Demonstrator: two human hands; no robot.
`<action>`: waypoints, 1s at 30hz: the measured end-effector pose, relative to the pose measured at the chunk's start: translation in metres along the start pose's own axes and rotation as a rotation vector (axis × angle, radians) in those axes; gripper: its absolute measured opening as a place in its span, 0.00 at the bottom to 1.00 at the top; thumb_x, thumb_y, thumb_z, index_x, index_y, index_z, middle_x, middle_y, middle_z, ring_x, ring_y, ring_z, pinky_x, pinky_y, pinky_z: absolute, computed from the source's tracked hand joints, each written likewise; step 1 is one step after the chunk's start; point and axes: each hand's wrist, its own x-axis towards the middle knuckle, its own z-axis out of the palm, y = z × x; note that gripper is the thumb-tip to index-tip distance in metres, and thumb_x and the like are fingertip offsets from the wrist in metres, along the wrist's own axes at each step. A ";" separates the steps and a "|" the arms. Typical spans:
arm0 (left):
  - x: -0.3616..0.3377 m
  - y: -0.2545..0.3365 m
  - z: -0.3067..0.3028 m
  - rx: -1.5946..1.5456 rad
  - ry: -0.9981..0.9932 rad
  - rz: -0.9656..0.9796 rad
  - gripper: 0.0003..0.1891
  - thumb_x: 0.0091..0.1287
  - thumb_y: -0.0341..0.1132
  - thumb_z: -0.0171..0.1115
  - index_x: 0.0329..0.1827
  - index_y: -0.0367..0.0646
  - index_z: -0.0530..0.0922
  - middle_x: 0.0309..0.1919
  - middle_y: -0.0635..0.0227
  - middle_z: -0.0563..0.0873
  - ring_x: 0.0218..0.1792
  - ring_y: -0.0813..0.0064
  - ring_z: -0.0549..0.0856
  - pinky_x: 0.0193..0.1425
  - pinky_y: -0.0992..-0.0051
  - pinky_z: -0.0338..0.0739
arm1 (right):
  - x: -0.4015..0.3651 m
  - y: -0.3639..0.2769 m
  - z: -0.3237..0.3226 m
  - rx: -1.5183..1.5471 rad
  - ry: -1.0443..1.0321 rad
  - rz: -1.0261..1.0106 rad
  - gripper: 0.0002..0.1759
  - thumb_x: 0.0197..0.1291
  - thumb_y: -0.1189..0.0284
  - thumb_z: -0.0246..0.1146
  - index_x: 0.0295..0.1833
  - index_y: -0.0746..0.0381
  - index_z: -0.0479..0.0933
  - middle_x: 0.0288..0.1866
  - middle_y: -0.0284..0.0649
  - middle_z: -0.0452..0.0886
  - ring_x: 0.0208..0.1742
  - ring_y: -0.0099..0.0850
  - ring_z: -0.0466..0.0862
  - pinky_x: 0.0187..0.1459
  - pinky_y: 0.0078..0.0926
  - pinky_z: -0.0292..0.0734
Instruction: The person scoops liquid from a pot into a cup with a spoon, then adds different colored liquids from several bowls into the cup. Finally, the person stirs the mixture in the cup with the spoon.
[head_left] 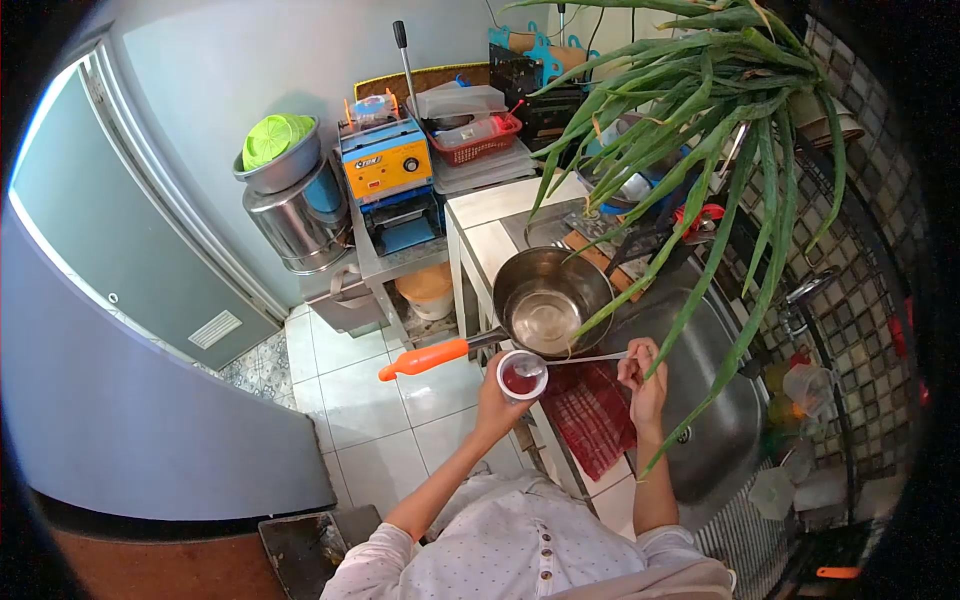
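Observation:
In my left hand (490, 408) is a small white cup (536, 391), with something dark red inside. My right hand (645, 375) pinches the end of a spoon's handle (592, 357), and the spoon's bowl is at the cup's mouth. Just beyond the cup stands a steel saucepan (553, 305) with a bright orange handle (432, 358) that points left. A red checked cloth (592, 425) lies on the counter below the spoon, between my two hands.
The steel sink (715, 400) lies right of my right hand. Long green leaves (690, 130) hang over the sink and saucepan from the upper right. An orange and blue machine (385, 165) stands at the back, beside a red basket (475, 143).

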 end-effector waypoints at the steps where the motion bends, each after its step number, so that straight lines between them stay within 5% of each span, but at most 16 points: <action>1: 0.000 0.001 0.000 -0.001 0.000 -0.001 0.34 0.44 0.32 0.73 0.55 0.39 0.65 0.46 0.60 0.78 0.48 0.66 0.79 0.53 0.71 0.72 | 0.000 0.000 0.001 0.017 0.053 -0.010 0.14 0.70 0.64 0.43 0.35 0.59 0.68 0.18 0.30 0.69 0.16 0.12 0.60 0.17 0.11 0.48; 5: -0.001 -0.001 -0.001 -0.024 -0.008 -0.047 0.34 0.44 0.32 0.73 0.54 0.39 0.65 0.46 0.60 0.77 0.48 0.66 0.78 0.53 0.71 0.72 | 0.010 0.011 -0.003 0.034 0.189 -0.079 0.14 0.69 0.62 0.44 0.36 0.60 0.67 0.20 0.30 0.68 0.17 0.13 0.61 0.17 0.10 0.49; 14: -0.003 -0.004 -0.003 -0.036 -0.008 -0.077 0.36 0.45 0.33 0.74 0.56 0.38 0.63 0.47 0.60 0.77 0.48 0.67 0.78 0.53 0.71 0.72 | 0.021 0.054 -0.001 -0.161 0.113 0.077 0.12 0.69 0.65 0.46 0.37 0.59 0.69 0.21 0.30 0.71 0.17 0.11 0.60 0.17 0.10 0.50; 18: -0.002 -0.009 -0.005 -0.037 -0.012 -0.060 0.35 0.44 0.31 0.74 0.55 0.38 0.65 0.47 0.60 0.76 0.49 0.65 0.77 0.54 0.71 0.71 | 0.022 0.054 0.003 -0.020 0.016 0.145 0.11 0.68 0.67 0.46 0.36 0.59 0.69 0.21 0.32 0.70 0.16 0.12 0.59 0.16 0.10 0.49; 30: -0.005 -0.010 -0.005 -0.045 0.012 -0.067 0.35 0.44 0.32 0.74 0.55 0.38 0.64 0.46 0.59 0.76 0.48 0.64 0.78 0.53 0.71 0.72 | 0.019 0.034 -0.002 0.330 0.247 0.277 0.08 0.65 0.67 0.48 0.37 0.60 0.67 0.28 0.30 0.64 0.21 0.15 0.65 0.15 0.09 0.53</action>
